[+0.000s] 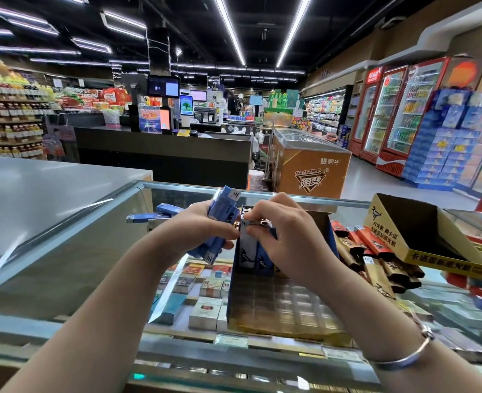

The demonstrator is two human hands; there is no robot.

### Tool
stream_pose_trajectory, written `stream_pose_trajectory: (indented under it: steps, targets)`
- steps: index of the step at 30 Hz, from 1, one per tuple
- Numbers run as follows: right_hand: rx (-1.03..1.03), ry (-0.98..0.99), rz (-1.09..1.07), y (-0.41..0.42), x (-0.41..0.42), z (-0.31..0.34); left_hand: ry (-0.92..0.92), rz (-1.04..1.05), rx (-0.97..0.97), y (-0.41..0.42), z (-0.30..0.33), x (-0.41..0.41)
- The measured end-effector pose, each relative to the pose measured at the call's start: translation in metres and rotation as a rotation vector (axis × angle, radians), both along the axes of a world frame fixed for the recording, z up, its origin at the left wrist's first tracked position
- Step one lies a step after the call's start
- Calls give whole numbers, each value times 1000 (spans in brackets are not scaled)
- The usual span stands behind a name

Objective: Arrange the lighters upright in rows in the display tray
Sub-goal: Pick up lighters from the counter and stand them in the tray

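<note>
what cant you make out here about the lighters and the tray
Head view, the only one:
- Count of blue lighters in the left hand: they overlap, fingers cover some.
- Tray's back row: right hand hides it.
- Red and gold lighters at right: blurred, piled together.

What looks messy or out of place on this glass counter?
A heap of red and brown lighters lies loose on the glass to the right of the display tray, not upright. A few blue lighters lie flat behind the left hand, which grips a bunch more.
</note>
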State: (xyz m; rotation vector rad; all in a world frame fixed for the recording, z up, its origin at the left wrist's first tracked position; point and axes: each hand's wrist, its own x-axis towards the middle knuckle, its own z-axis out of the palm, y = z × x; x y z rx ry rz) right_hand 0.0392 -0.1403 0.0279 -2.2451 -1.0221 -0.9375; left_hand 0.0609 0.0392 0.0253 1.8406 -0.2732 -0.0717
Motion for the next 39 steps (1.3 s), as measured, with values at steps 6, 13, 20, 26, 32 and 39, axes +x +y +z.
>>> stream_pose_trajectory:
  steps: [6, 13, 20, 26, 32, 39]
  targets:
    - [-103, -44, -26, 1, 3, 1, -6, -32, 17, 1, 0, -1]
    - [-118, 41, -58, -4, 7, 0, -5, -7, -30, 0, 2, -2]
    - [-5, 42, -42, -6, 2, 1, 44, 163, -316, 1, 7, -3]
    - [13, 32, 39, -2, -9, 4, -51, 45, -524, -2, 8, -4]
    - [67, 110, 43, 5, -14, 0, -129, -28, -625, -7, 8, -6]
    - [258, 128, 6, -4, -8, 7, -117, -86, -638, -9, 7, -7]
